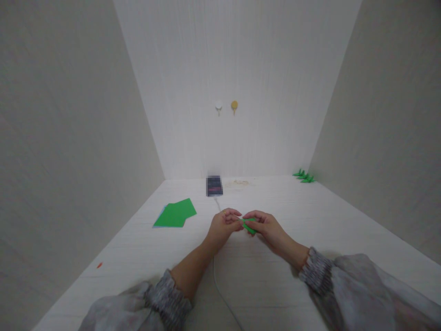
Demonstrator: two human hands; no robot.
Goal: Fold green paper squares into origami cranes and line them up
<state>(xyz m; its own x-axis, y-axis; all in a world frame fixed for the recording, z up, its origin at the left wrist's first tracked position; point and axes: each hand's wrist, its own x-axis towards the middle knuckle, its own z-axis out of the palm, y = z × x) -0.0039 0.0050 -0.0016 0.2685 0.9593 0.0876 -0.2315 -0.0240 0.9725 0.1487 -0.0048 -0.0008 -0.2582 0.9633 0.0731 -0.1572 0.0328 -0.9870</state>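
Observation:
A small piece of folded green paper [249,226] is between my two hands, just above the white table. My right hand [264,226] is closed on it, thumb on top and fingers behind. From the other side my left hand [225,224] pinches its left tip, though the fingers partly hide the contact. Flat green paper sheets [175,214] lie to the left of my hands, with a light blue edge showing underneath. Several folded green paper pieces [303,176] sit together at the far right, by the wall.
A dark device with a blurred screen [214,186] stands near the back wall. Its pale cable [220,289] runs toward me under my left arm. A small red scrap [99,265] lies at the left. Two round hooks, one white [218,105] and one yellow [234,105], are on the wall.

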